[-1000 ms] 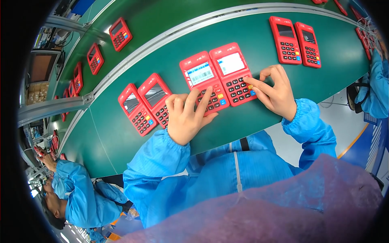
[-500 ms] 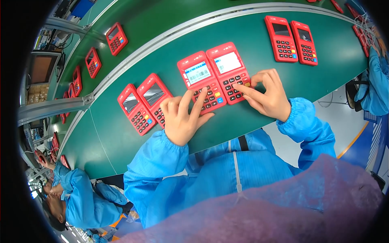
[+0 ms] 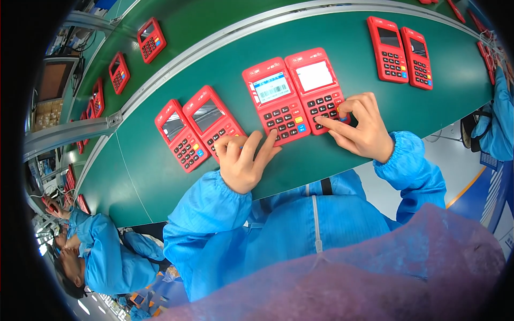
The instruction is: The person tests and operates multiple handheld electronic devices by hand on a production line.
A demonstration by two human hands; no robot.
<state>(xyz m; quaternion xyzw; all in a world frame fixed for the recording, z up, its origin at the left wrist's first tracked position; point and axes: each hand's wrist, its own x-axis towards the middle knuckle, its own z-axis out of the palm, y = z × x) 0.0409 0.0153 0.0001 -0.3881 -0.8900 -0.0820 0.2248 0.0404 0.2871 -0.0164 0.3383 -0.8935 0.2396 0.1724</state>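
Two red payment terminals lie side by side on the green bench in front of me. The left terminal [image 3: 284,114] has a lit screen with a barcode and a blue band. A plain white screen glows on the right terminal [image 3: 313,77]. My left hand [image 3: 242,162] is open, its index fingertip at the lower left corner of the left terminal's keypad. My right hand [image 3: 361,128] holds nothing. Its fingers are apart, one fingertip on the right terminal's lower left keys and another at its right edge.
Left of these lie a dark-screened terminal [image 3: 181,135] and another beside it [image 3: 206,111], its lower end near my left hand. Two more terminals [image 3: 386,49] lie at the right. Beyond a metal rail [image 3: 176,61] are several others. A co-worker in blue [image 3: 115,262] sits at the left.
My left fingers have slid down from mid-keypad to the left terminal's bottom corner. My right fingertip is lower on its keys. The right screen has gone from partly filled to plain white.
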